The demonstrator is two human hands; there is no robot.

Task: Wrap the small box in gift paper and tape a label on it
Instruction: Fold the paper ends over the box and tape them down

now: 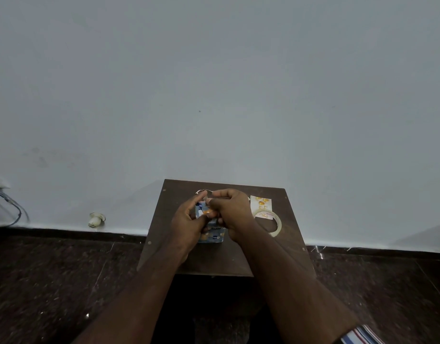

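Observation:
A small box (pixel 212 235) wrapped in blue gift paper with orange and white marks sits on the small dark wooden table (pixel 214 261). My left hand (pixel 189 220) holds its left side, fingers curled round the paper. My right hand (pixel 232 211) is curled over the box's top right and pinches paper at the upper end. A roll of clear tape (pixel 272 223) lies to the right of my right hand. Behind it lies a white label (pixel 261 203) with orange figures. Most of the box is hidden by my hands.
The table stands against a pale wall on a dark stone floor. Behind my hands a thin whitish curved piece (pixel 204 191) lies on the table. A white plug-like object (pixel 96 219) and cables (pixel 7 204) sit by the wall at left.

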